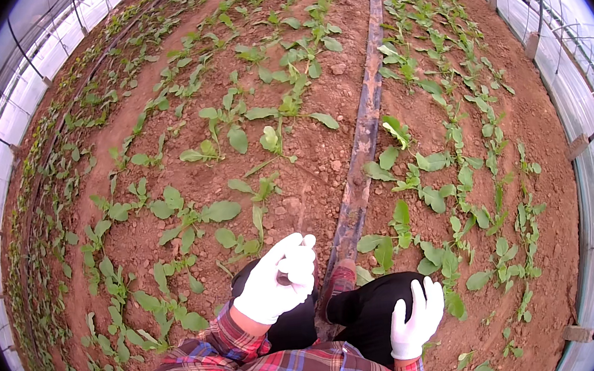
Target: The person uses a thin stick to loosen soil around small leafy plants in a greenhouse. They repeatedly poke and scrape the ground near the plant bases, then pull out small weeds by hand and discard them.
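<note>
My left hand [280,281], in a white glove, is raised over my left knee with its fingers curled toward the thumb. A small dark spot shows inside the curl; whether it is an object or a gap is unclear. My right hand [419,314], also gloved in white, rests on my right knee in black trousers [368,304], its fingers spread and nothing held. Just past my left hand grows a young leafy green plant [259,190] in reddish-brown soil [291,208]. Another leafy plant [383,247] stands beyond my right knee.
A flat black irrigation hose [362,156], smeared with soil, runs away from my shoe [340,279] between rows of seedlings [456,140]. Clear plastic greenhouse walls [592,168] with dark hoops curve along both sides. Bricks [579,333] sit at the right wall's foot.
</note>
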Demonstrator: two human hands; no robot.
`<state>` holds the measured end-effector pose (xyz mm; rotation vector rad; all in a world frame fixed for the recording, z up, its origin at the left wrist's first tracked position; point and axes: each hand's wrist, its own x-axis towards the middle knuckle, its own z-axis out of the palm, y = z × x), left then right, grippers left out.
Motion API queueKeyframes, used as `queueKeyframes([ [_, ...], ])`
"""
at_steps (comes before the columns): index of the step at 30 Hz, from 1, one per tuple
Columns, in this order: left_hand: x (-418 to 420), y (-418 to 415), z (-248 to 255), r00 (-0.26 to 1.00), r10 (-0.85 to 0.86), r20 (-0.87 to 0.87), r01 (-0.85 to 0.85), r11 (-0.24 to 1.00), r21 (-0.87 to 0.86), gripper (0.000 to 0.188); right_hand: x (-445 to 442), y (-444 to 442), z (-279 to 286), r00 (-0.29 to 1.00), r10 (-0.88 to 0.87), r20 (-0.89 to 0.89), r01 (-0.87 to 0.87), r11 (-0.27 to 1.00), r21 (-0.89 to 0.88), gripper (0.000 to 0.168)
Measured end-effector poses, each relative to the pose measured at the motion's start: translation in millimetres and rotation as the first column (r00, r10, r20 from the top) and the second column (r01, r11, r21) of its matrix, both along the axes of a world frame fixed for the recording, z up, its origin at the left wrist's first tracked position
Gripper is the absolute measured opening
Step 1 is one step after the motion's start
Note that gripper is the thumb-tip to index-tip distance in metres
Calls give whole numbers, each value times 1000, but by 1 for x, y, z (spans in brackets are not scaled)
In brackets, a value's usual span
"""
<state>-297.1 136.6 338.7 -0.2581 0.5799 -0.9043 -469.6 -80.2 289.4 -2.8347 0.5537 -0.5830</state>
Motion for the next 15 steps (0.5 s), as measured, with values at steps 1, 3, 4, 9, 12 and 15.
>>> queueKeyframes([
  [1,4,2,1,999,-32,-38,32,999,-15,27,6,0,1,1000,-8,-28,9,1000,17,41],
  [3,11,-2,-3,995,-82,47,80,996,50,27,16,-4,-4,998,-60,-12,60,998,-5,37],
  [4,15,0,-7,987,-101,128,84,988,133,24,26,-1,-3,999,-30,-26,30,1000,1,39],
  [9,55,-13,-17,975,-130,179,30,880,474,25,82,-22,-1,991,101,-85,-95,993,72,34],
  [12,91,-25,-31,986,-94,137,16,874,485,25,114,-34,-15,978,136,-160,-123,988,90,35],
  [15,128,-35,-51,996,-88,33,65,900,432,22,147,-48,-28,961,166,-220,-143,983,119,37],
])
